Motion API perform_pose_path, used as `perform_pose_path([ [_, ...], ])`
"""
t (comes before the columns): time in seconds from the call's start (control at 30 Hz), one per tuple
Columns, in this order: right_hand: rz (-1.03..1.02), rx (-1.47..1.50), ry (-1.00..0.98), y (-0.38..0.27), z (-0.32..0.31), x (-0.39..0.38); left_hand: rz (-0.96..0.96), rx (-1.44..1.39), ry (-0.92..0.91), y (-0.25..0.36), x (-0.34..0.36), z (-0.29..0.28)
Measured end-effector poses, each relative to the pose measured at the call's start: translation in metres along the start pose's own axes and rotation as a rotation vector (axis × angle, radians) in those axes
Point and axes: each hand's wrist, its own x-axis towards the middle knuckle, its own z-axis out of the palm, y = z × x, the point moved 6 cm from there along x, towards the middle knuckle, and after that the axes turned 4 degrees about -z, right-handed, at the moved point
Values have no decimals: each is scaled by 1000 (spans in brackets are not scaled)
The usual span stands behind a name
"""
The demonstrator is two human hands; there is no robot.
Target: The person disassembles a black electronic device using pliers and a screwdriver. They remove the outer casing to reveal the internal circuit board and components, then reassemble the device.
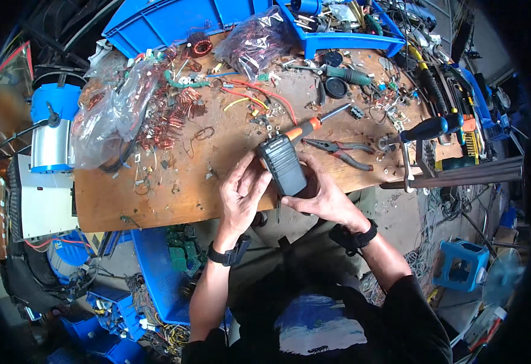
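Note:
A black handheld radio (285, 164) with a ribbed face tilts over the near edge of the workbench, between my two hands. My right hand (326, 194) grips its lower right side, thumb near the bottom end and fingers partly hidden behind. Along its left side, my left hand (244, 191) holds it with curled fingers and thumb against the edge. Just beyond the radio lies an orange-and-black screwdriver (305, 129), partly covered by it. Pliers (341, 150) with red-and-grey handles rest to the right, jaws pointing toward the radio.
Copper winding scraps (168, 124) and a clear plastic bag (114, 121) cover the left of the wooden bench (126, 209). Blue bins (186, 27) stand at the back. A green-handled screwdriver (347, 75) lies far right. A blue-handled tool (426, 128) and metal bars (459, 175) jut out at right.

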Motion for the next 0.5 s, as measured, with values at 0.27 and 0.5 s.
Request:
perform_pose_path([
  [0.27, -134, -57, 31, 6, -7, 0, -68, 50, 103, 10, 4, 2],
  [0.5, 12, 212, -101, 10, -6, 6, 70, 37, 137, 3, 6, -4],
])
